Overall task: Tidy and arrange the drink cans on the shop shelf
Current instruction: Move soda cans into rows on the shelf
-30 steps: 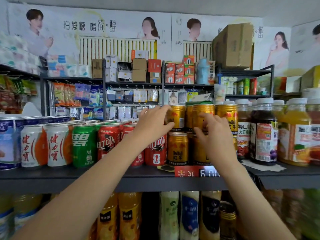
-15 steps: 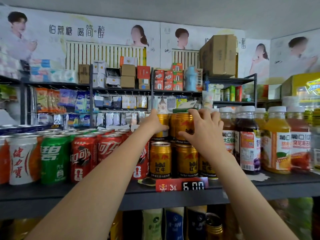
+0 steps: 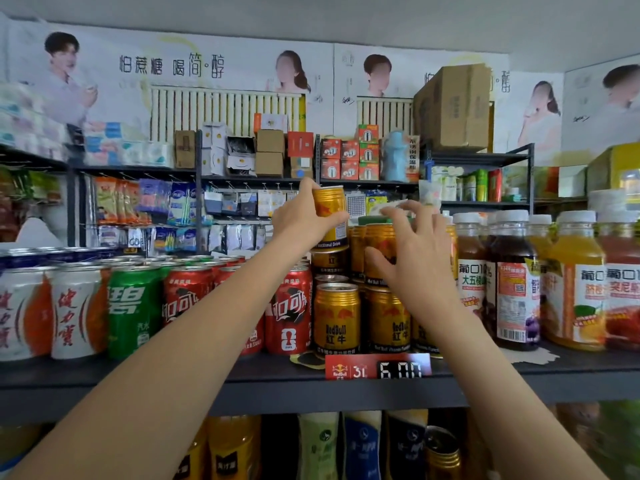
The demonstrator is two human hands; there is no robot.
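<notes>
Reaching: both bare forearms stretch up from the bottom edge toward the dark shelf (image 3: 104,375) of drinks.
Price tag: a red Red Bull price tag (image 3: 377,367) is clipped to the shelf's front edge, below and between the two hands.
Front row: two gold Red Bull cans (image 3: 336,320) stand upright side by side just behind the tag, under the hands; a second tier of gold cans is stacked on them.
Right hand: the right hand (image 3: 412,258) has its fingers (image 3: 398,216) spread and lightly bent, released, in front of an upper-tier gold can (image 3: 375,251); the thumb lies against that can's face, and I cannot tell whether the other fingertips touch it.
Left hand: the left hand (image 3: 301,220) grips a lifted Red Bull can (image 3: 330,209) round its side, thumb across the front, holding it upright and raised above the stacked tier, just left of the right hand's fingers.
Left of the hands: red cola cans (image 3: 289,313), then a green can (image 3: 133,310), then white-and-orange cans (image 3: 78,313) stand in rows.
Right of the hands: white-capped juice bottles (image 3: 512,282) stand close together.
Beyond the fingers: a back rack holds small boxes (image 3: 270,150), hanging packets and a large cardboard carton (image 3: 453,105), with posters on the wall behind.
</notes>
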